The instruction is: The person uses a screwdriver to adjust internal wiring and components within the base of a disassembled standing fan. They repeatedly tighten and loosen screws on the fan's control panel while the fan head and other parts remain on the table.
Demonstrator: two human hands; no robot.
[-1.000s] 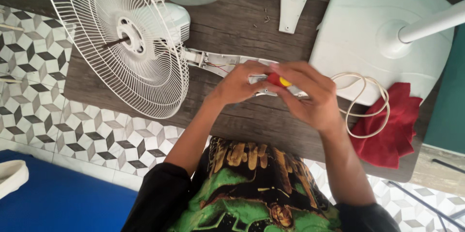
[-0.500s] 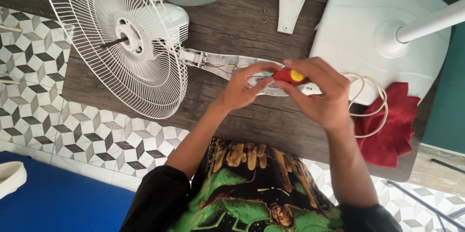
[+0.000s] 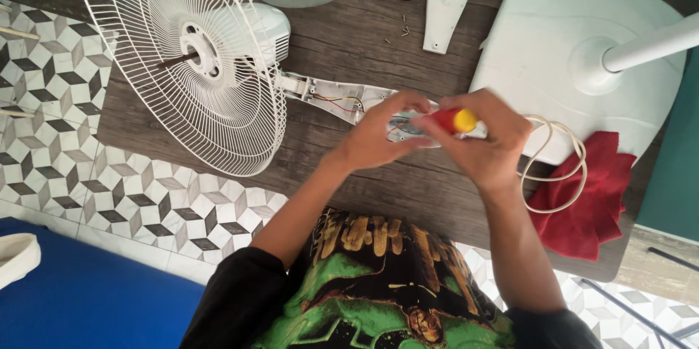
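Since a moment ago, both hands have shifted slightly. Right hand [image 3: 489, 146] grips a red-and-yellow screwdriver [image 3: 453, 120] — fingers closed around it. Left hand [image 3: 380, 134] pinches the opened fan neck [image 3: 331, 96], just beside the white fan cage [image 3: 191, 57] — right of it.

Packages: none in view. Labels: none in view. Signs: none in view. Screens: none in view. No printed or wrapped surface of any of these four kinds shows anywhere in the head view.
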